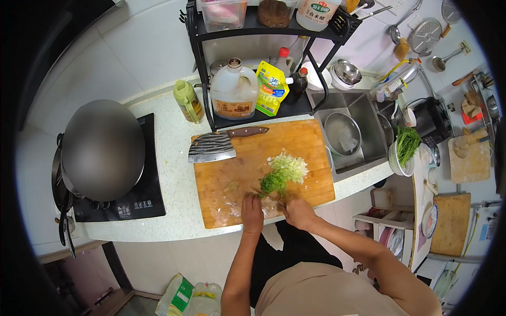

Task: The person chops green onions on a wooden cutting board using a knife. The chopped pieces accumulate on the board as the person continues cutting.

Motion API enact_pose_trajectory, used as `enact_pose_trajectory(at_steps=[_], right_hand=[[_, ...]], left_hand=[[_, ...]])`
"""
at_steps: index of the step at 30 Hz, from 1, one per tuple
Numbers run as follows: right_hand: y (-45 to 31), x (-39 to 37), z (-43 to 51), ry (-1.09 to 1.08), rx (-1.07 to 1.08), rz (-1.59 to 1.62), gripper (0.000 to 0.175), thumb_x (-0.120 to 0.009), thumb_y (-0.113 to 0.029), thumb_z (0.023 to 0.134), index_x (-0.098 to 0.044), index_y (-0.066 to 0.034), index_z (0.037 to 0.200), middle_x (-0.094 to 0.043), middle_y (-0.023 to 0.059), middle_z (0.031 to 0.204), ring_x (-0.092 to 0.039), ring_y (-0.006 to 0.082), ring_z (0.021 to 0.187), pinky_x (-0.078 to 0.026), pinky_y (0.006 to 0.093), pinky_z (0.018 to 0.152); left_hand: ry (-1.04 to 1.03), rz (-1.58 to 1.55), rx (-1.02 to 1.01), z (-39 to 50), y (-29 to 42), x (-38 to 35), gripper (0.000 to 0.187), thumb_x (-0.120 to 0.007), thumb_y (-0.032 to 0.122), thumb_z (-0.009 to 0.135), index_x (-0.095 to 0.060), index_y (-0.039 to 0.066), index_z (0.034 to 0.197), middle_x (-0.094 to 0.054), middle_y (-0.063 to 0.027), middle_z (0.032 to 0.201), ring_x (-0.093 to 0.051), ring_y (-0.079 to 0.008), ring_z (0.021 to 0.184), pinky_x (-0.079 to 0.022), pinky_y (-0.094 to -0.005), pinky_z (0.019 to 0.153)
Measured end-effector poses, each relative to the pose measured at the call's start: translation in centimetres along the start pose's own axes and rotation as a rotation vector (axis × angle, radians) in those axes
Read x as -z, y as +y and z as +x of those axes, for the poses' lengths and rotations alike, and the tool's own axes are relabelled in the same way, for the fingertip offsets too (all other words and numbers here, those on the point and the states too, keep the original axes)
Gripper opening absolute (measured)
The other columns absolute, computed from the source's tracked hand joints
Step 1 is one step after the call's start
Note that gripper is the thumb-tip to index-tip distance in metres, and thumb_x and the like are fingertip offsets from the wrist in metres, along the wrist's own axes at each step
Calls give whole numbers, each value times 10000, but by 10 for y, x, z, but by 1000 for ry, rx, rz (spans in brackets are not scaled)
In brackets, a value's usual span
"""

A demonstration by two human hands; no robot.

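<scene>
On the wooden cutting board point(221, 185), my right hand point(300, 213) grips a knife, of which only a thin part shows by the fingers. My left hand point(252, 209) rests at the board's near side, its fingertips beside the blade; whether they hold anything is hidden. Just beyond both hands lies a heap of chopped greens point(273, 181), touching a pile of chopped pale green-white pieces point(290, 166). A cleaver point(212, 147) with a brown wooden handle lies flat at the board's far left.
A dark induction cooker point(152, 173) with a large round pan or lid stands left. Behind the board, a black rack point(272, 35) holds a plastic jug point(234, 93), a yellow pouch point(272, 89) and bottles. Rightward are a steel sink point(365, 146) and a white basket of greens point(400, 160).
</scene>
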State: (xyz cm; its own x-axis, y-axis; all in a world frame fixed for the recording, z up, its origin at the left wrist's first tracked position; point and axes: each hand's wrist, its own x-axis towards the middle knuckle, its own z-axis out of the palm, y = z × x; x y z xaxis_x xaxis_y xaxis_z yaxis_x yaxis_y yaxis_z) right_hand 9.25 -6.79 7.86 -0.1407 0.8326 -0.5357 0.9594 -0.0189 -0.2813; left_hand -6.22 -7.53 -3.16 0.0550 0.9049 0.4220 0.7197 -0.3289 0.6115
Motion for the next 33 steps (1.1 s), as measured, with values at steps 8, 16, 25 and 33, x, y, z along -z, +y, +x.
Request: enact_pose_trajectory(at_steps=[8,16,25,33], right_hand=[[0,-31,10,173,34,198,226,-568,-186,824,-600,37,835,-598,240,660,-595,430,661,-482,493,624],[-3,-13,-3,47,103,41,280,-577,-210,825,-615,39,702,-591,251,656,-599,426,670,-484,483,620],[-4,-29,17,49,-24,204,278,-594,-210,808,-648,52,733,-623,252,753,-618,422,741,-502,475,669],[12,6,9,139,103,160,261,-557,-175,791,-647,54,704,-619,257,730,-627,413,723,-513,466,669]], left_hand=[[-36,-25,7,-1,-1,3,208,-585,-24,753,-556,-2,957,-562,-170,1000,-543,-366,932,-464,-423,795],[-65,-24,45,-6,-4,6,200,-558,-40,748,-554,-12,947,-552,-174,1023,-530,-369,968,-454,-426,827],[-31,-50,31,1,2,7,160,-537,-53,730,-543,4,879,-545,-162,965,-537,-359,899,-456,-424,769],[10,-57,89,10,17,-12,130,-551,-47,730,-527,6,846,-532,-172,857,-517,-373,811,-429,-445,696]])
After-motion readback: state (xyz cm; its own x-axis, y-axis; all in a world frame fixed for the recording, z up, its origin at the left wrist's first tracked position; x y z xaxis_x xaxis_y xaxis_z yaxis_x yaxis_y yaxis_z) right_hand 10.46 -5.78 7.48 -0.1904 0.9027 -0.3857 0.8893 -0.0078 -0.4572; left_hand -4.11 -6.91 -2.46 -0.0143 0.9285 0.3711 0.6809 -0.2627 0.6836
